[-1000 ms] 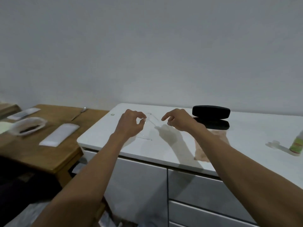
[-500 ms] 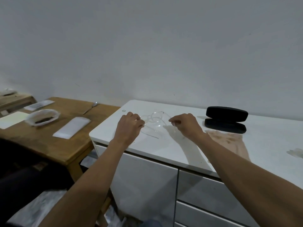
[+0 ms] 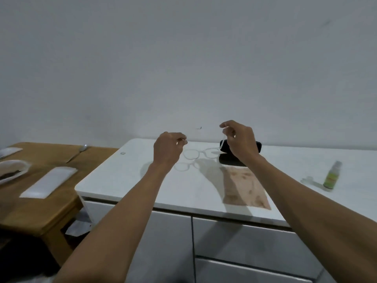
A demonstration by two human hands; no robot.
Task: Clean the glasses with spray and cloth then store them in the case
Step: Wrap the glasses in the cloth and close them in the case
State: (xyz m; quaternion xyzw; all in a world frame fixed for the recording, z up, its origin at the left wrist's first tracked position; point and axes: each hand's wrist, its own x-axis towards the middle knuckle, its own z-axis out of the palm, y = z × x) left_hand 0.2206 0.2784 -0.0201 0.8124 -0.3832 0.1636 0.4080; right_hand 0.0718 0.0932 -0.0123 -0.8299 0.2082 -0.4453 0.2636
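A: Report grip state, both hands.

B: Left hand [image 3: 167, 149] and right hand [image 3: 238, 138] each pinch one temple arm of the clear-framed glasses [image 3: 201, 153]. Fingers are closed on the arms; the frame hangs between the hands, raised above the white cabinet top [image 3: 126, 180] (its reflection is visible on the surface below).

A: Location of the remaining items?

B: The black case [image 3: 257, 146] stands open at the rear of the cabinet top, largely hidden behind the right hand. The pinkish cloth [image 3: 243, 185] lies flat in front of it. The spray bottle [image 3: 332, 175] stands upright well to the right, a small clear cap [image 3: 307, 179] just beside it.

A: Adjacent surfaces?

B: A wooden table [image 3: 40, 209] to the left.
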